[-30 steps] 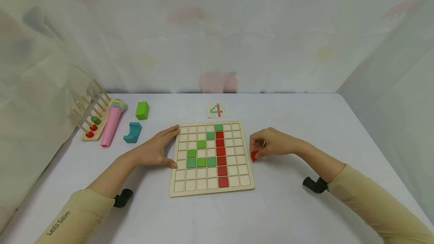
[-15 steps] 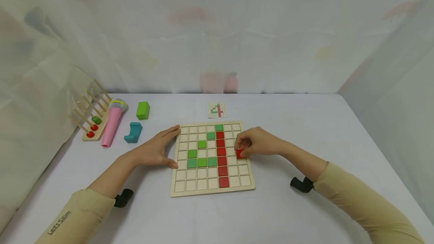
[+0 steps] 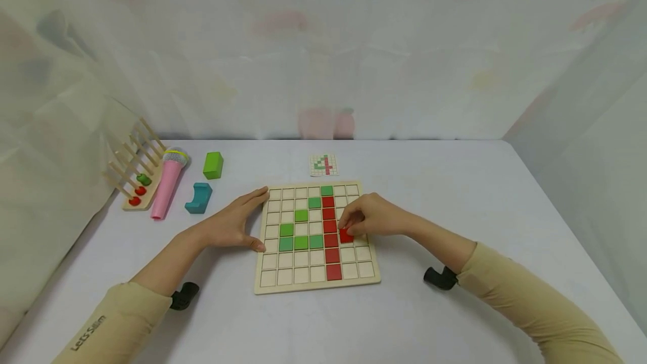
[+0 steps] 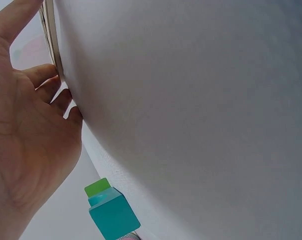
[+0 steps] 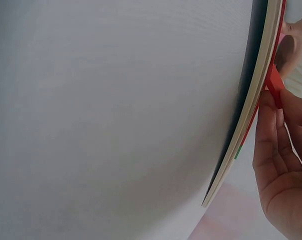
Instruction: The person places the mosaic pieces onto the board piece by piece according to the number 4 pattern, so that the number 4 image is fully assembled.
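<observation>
Red tile (image 3: 346, 235) sat pinched in the right hand (image 3: 371, 217) fingers, just right of the board's (image 3: 317, 287) red column (image 3: 329, 229); the flat left hand (image 3: 229, 224) touched the board's left edge.

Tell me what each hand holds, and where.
The right hand pinches a red tile by its edges; the left hand only rests against the board.

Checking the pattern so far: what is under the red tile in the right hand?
The red tile pinched by the right hand sits over the wooden grid board, right of the red column. The cell beneath it is covered, so it cannot be seen.
</observation>
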Motion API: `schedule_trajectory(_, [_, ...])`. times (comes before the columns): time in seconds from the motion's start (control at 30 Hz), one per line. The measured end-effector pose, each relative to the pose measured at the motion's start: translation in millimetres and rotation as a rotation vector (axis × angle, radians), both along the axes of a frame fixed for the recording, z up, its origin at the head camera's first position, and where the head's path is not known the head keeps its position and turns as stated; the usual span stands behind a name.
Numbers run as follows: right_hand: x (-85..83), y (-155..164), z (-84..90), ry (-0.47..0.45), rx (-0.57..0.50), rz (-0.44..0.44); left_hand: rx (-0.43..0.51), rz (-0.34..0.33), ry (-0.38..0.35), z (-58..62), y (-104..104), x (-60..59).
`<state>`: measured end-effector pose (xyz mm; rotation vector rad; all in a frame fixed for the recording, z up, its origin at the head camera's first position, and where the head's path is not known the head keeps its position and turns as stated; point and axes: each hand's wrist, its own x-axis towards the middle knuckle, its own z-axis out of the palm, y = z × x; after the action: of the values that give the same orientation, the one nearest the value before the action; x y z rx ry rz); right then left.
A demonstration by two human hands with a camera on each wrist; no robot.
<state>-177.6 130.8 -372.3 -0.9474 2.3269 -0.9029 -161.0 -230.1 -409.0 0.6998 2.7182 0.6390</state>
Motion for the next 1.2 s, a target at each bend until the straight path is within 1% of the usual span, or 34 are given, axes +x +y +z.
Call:
schedule_trajectory(0.27, [4.7, -4.0, 1.2, -0.004, 0.008, -0.018, 0.001, -0.001, 0.0, -0.2, -0.3, 0.0])
schedule_trajectory(0.5, [6.6, -3.9, 1.4, 0.017, 0.022, -0.02, -0.002, 0.001, 0.002, -0.5, -0.3, 0.0])
schedule_trajectory(0.8, [7.3, -4.0, 2.3, 0.045, 0.046, -0.023, -0.001, 0.01, -0.004, -0.3, 0.2, 0.8])
schedule_trajectory(1.2, [4.8, -3.6, -1.5, 0.063, 0.068, -0.033, 0.001, 0.005, -0.006, 0.5, 1.0, 0.8])
